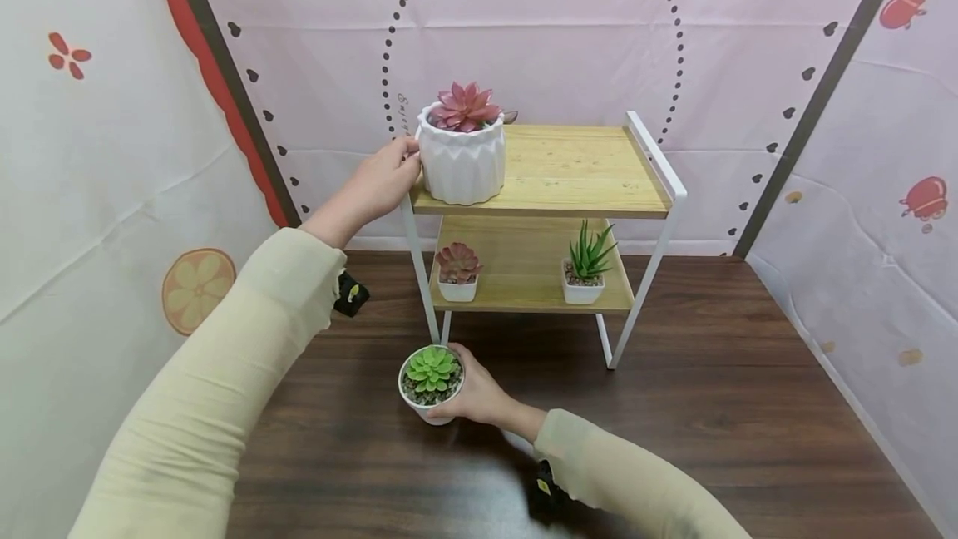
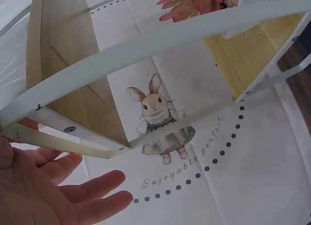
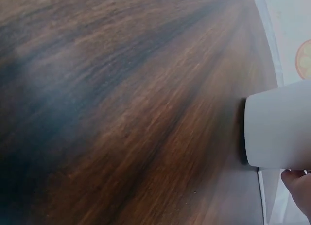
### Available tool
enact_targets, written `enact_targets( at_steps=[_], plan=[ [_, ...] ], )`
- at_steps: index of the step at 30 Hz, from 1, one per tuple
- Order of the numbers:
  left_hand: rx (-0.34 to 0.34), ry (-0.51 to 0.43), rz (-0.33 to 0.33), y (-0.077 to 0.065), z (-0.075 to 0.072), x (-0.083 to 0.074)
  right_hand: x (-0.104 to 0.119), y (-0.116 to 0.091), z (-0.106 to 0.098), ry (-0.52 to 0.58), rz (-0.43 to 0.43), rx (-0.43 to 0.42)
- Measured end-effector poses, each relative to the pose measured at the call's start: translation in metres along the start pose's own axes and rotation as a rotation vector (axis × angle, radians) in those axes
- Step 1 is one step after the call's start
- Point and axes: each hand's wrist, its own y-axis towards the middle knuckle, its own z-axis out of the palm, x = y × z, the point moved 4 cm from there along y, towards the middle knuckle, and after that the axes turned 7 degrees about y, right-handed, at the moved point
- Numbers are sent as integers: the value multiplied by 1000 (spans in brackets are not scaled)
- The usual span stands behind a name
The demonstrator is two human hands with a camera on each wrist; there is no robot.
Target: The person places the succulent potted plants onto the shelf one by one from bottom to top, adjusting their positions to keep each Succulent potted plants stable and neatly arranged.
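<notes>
My left hand [image 1: 385, 179] touches the upper left side rail of a two-tier shelf [image 1: 569, 160]; in the left wrist view its fingers [image 2: 99, 186] lie loosely extended under the white metal rail [image 2: 146, 45]. Right beside that hand, a ribbed white pot with a pink succulent [image 1: 462, 158] stands upright on the upper board. My right hand [image 1: 479, 389] grips a round white pot with a green succulent [image 1: 432, 377] from its right side, in front of the shelf's left leg. The right wrist view shows the smooth pot wall [image 3: 279, 128]; whether its base touches the table cannot be told.
On the lower board stand a small square pot with a dark red succulent [image 1: 458, 273] at left and a small pot with a spiky aloe-like plant [image 1: 586, 269] at right. The shelf stands on a dark wooden table [image 1: 711, 406]. Printed cloth [image 1: 554, 56] encloses the back and sides.
</notes>
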Motion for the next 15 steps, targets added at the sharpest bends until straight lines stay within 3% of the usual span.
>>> enact_targets(
  at_steps=[8, 15],
  plan=[
    [28, 4, 11, 0, 0, 1, 13, -18, -20, 31, 20, 60],
    [33, -23, 3, -1, 1, 1, 52, -38, -72, 20, -45, 53]
  ],
)
